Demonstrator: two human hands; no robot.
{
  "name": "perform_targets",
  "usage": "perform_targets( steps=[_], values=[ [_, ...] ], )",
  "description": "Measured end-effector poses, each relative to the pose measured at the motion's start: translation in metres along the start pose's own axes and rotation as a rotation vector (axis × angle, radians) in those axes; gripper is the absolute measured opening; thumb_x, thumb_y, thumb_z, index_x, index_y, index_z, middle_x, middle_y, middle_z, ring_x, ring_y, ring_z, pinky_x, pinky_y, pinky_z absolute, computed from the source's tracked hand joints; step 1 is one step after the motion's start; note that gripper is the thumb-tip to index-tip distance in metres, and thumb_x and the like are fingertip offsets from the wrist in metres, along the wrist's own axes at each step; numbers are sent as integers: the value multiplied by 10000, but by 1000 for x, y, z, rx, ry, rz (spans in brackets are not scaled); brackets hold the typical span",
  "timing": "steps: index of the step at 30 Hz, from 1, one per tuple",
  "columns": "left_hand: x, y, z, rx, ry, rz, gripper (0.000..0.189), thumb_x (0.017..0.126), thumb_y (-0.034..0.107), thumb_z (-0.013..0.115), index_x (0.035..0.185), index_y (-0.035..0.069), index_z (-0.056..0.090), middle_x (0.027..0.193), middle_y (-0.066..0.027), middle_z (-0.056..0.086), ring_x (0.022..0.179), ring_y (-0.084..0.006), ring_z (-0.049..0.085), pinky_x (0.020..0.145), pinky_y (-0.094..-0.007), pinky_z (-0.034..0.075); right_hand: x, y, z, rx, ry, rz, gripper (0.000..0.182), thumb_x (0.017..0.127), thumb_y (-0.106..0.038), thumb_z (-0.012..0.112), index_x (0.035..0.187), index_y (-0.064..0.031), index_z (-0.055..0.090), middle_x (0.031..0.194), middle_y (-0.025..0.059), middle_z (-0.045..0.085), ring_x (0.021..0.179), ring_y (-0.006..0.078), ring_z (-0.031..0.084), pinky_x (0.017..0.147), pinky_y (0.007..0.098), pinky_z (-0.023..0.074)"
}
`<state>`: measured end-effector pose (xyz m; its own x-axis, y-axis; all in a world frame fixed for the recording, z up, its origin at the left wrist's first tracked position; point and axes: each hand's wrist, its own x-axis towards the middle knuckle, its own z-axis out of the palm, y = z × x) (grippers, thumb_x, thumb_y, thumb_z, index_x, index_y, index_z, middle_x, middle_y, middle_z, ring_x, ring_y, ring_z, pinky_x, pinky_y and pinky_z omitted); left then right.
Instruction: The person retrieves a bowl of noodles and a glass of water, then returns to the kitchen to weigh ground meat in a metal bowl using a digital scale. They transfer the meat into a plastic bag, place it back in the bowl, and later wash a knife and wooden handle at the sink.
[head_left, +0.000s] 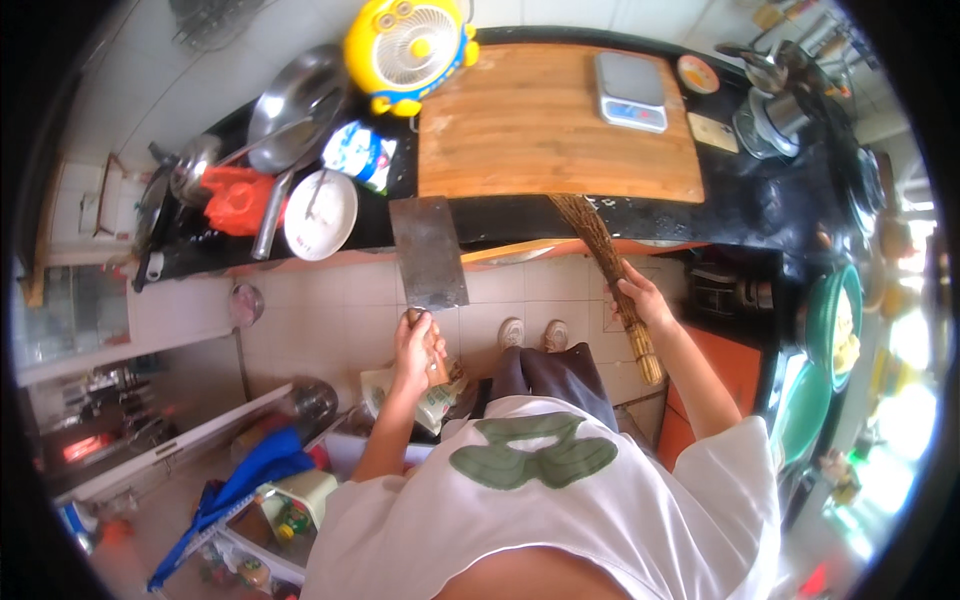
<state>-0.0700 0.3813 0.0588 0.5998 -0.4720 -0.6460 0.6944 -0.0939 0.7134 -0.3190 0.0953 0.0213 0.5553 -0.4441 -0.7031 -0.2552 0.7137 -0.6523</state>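
My left hand (420, 346) grips the wooden handle of a cleaver (429, 255). Its broad, dull steel blade points away from me, with the far end over the front edge of the black countertop (510, 217). In my right hand (643, 300) is a small whisk broom of bundled twigs (600, 240), held around its bound middle. The bristle tips reach the counter strip just in front of a large wooden cutting board (517, 127). A few white bits (604, 201) lie near those tips. Cleaver and broom are apart.
On the board stands a digital kitchen scale (631, 90). To the left are a yellow fan (411, 49), a steel wok (296, 105), a white bowl (321, 215) of white powder and a red plastic bag (238, 201). Green baskets (814, 405) stand at right.
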Motion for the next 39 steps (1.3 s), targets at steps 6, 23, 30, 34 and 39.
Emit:
perform_targets(
  steps=[6, 23, 30, 34, 39],
  values=[
    [35, -54, 41, 59, -226, -116, 165, 872, 236, 547, 902, 115, 439, 721, -24, 486, 492, -140, 488, 427, -263, 422, -72, -23, 4, 25, -17, -77, 545, 905, -92, 421, 1411, -141, 225, 957, 89, 560, 651, 135, 532, 539, 257, 476],
    [53, -145, 105, 15, -245, -48, 226, 896, 271, 527, 915, 102, 378, 733, -38, 445, 499, -132, 481, 427, -267, 430, -2, 40, 13, 39, 268, -232, 532, 903, -104, 445, 1397, -185, 266, 860, 41, 548, 607, 115, 523, 474, 246, 461],
    [65, -157, 118, 4, -281, -25, 174, 898, 201, 510, 919, 86, 381, 674, -33, 439, 464, -120, 461, 409, -262, 426, -15, 35, 28, -77, 90, -139, 564, 902, -96, 452, 1413, -127, 214, 885, 61, 583, 593, 115, 525, 506, 246, 467],
    [69, -158, 113, 38, -285, -51, 189, 900, 244, 515, 924, 100, 394, 717, -30, 461, 507, -130, 487, 436, -274, 432, -50, 19, 29, -113, 68, -200, 568, 902, -91, 449, 1415, -122, 207, 884, 55, 575, 578, 110, 518, 513, 236, 457],
    [71, -160, 108, 10, -330, -44, 190, 901, 249, 514, 923, 102, 396, 732, -30, 468, 515, -128, 492, 448, -270, 437, -32, 33, 8, -161, 220, -255, 562, 889, -80, 458, 1407, -146, 247, 849, 47, 579, 570, 108, 517, 485, 248, 453]
  ],
)
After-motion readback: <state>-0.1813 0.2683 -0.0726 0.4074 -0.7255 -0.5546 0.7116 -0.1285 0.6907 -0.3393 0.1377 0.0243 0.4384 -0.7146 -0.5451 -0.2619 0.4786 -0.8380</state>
